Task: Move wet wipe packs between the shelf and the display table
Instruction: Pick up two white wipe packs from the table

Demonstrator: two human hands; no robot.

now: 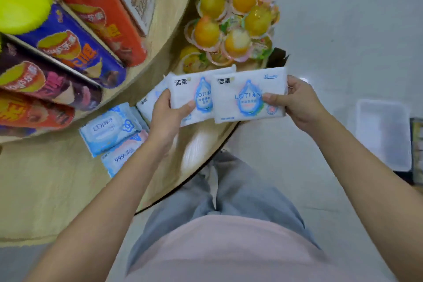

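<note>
Pinching thumbs-on-top mid-frame, the left hand (164, 119) grips one LOTION wipe pack (187, 92), the right hand (297, 103) a second LOTION pack (240, 98) overlapping it, at the display table's (45, 190) edge.

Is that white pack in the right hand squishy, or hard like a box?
Probably squishy: the white pack looks like soft film with puffy edges. It seems light and holds its shape, since the right hand pinches one end without it drooping. The left hand grips a second pack likewise.
</note>
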